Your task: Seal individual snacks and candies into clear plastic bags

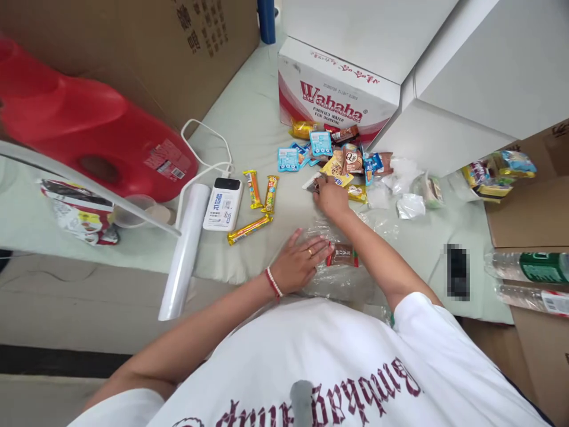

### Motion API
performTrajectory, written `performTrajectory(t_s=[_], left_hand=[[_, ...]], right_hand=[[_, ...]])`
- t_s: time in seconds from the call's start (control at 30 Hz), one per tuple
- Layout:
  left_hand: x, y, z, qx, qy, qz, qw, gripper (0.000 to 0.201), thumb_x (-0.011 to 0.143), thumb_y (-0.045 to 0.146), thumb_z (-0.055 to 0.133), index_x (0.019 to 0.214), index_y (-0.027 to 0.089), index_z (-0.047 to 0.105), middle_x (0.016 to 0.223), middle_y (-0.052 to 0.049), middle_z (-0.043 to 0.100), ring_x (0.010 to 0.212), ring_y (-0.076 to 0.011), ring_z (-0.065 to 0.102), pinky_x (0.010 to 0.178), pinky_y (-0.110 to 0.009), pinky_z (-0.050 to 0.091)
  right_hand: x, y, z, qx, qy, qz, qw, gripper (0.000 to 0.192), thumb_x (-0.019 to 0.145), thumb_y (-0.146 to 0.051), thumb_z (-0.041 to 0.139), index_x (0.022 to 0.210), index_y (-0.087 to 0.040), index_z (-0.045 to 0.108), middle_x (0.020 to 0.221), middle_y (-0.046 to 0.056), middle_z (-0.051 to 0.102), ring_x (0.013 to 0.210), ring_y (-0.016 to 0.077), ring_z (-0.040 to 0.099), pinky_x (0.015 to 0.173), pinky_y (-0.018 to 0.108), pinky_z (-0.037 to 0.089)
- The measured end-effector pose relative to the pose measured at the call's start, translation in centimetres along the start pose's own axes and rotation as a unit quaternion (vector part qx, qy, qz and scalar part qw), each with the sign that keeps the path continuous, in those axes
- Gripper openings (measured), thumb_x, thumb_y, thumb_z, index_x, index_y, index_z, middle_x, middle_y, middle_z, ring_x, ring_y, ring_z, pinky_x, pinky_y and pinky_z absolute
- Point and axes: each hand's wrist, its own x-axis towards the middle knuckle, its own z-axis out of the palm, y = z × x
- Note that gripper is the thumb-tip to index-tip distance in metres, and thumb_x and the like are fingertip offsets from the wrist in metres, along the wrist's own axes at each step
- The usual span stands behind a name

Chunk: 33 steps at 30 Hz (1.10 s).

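Note:
My left hand (pixel 303 261) lies flat with its fingers stretched out over a clear plastic bag (pixel 329 289). Its fingertips reach the edge of a brown snack packet with red ends (pixel 343 255). Further forward, my right hand (pixel 332 200) has its fingers closed on a small dark-and-white snack packet (pixel 310 182), which they partly cover. Around that hand is a pile of wrapped snacks, among them a yellow cookie packet (pixel 336 172), a brown packet (pixel 352 159) and blue-and-white packets (pixel 320 143). Left of it lie three yellow-orange snack bars (pixel 249 229).
A Wahaha water carton (pixel 333 98) stands behind the pile. At left are a white power bank (pixel 223 204) with its cable, a white roll (pixel 184 255) and a red jug (pixel 102 130). Crumpled white wrappers (pixel 409 206) and plastic bottles (pixel 533 267) lie at right.

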Motion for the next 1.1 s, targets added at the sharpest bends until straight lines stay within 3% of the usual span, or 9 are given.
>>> performTrajectory(t_s=[0.13,0.27,0.37,0.47,0.57,0.7,0.93,1.1], left_hand=[[1.0,-0.5,0.8,-0.011,-0.025,-0.085,0.996,0.059,0.105,0.044,0.044,0.161,0.023,0.041,0.163,-0.014,0.047,0.154,-0.0308,0.04,0.129,-0.068,-0.002],[0.3,-0.4,1.5,-0.003,-0.028,-0.098,0.995,0.071,0.102,0.055,0.048,0.163,0.02,0.037,0.166,-0.015,0.042,0.157,-0.0335,0.035,0.128,-0.069,-0.006],[0.1,-0.3,1.5,-0.002,-0.033,-0.099,0.995,0.071,0.103,0.055,0.046,0.163,0.019,0.036,0.167,-0.014,0.04,0.157,-0.0323,0.033,0.128,-0.068,-0.008],[0.2,-0.3,1.4,0.003,-0.039,-0.098,0.994,0.069,0.103,0.053,0.046,0.163,0.02,0.037,0.168,-0.014,0.038,0.158,-0.0318,0.033,0.128,-0.067,-0.01],[0.3,-0.4,1.4,0.012,-0.047,-0.099,0.994,0.068,0.103,0.052,0.048,0.162,0.02,0.038,0.168,-0.014,0.037,0.158,-0.0318,0.033,0.128,-0.067,-0.011],[0.2,-0.3,1.6,0.027,-0.053,-0.103,0.993,0.069,0.102,0.052,0.048,0.163,0.02,0.037,0.168,-0.014,0.037,0.157,-0.0318,0.034,0.128,-0.067,-0.01],[0.0,-0.1,1.9,0.041,-0.047,-0.109,0.992,0.072,0.102,0.053,0.048,0.165,0.022,0.031,0.167,-0.015,0.039,0.157,-0.0326,0.035,0.128,-0.068,-0.004],[-0.7,-0.3,1.5,0.054,0.016,-0.1,0.993,0.079,0.099,0.049,0.055,0.167,0.02,0.026,0.17,-0.019,0.032,0.159,-0.0357,0.029,0.128,-0.068,0.004]], right_hand=[[-2.3,2.3,-1.6,0.088,0.017,-0.066,0.994,0.035,0.095,-0.03,0.06,0.128,-0.019,0.068,0.124,0.014,0.069,0.11,0.029,0.067,0.095,0.039,0.051],[-8.1,6.4,-3.4,0.202,0.044,-0.187,0.96,0.029,0.089,-0.029,0.067,0.117,-0.019,0.069,0.118,0.009,0.071,0.11,0.0244,0.066,0.096,0.035,0.05],[-13.0,8.3,-3.4,0.186,-0.012,-0.232,0.955,0.038,0.091,-0.03,0.067,0.128,-0.022,0.065,0.128,0.01,0.067,0.112,0.024,0.066,0.092,0.033,0.051],[-15.9,8.2,-1.9,0.08,-0.11,-0.202,0.97,0.063,0.093,-0.03,0.068,0.152,-0.024,0.047,0.145,0.013,0.058,0.11,0.0257,0.069,0.085,0.032,0.051],[-16.5,7.1,-0.4,0.001,-0.153,-0.161,0.975,0.08,0.092,-0.032,0.07,0.161,-0.022,0.032,0.155,0.018,0.049,0.112,0.0288,0.069,0.082,0.033,0.051],[-16.3,6.3,0.1,-0.03,-0.157,-0.146,0.976,0.071,0.095,-0.029,0.062,0.16,-0.019,0.033,0.146,0.019,0.056,0.111,0.0294,0.069,0.082,0.034,0.052],[-16.5,7.8,0.0,-0.021,-0.147,-0.109,0.983,0.072,0.092,-0.029,0.063,0.158,-0.018,0.036,0.137,0.017,0.062,0.106,0.0294,0.071,0.082,0.034,0.053],[-16.8,8.2,-0.1,0.02,-0.129,-0.109,0.985,0.081,0.092,-0.037,0.07,0.162,-0.019,0.032,0.156,0.021,0.046,0.113,0.0319,0.069,0.086,0.039,0.056]])
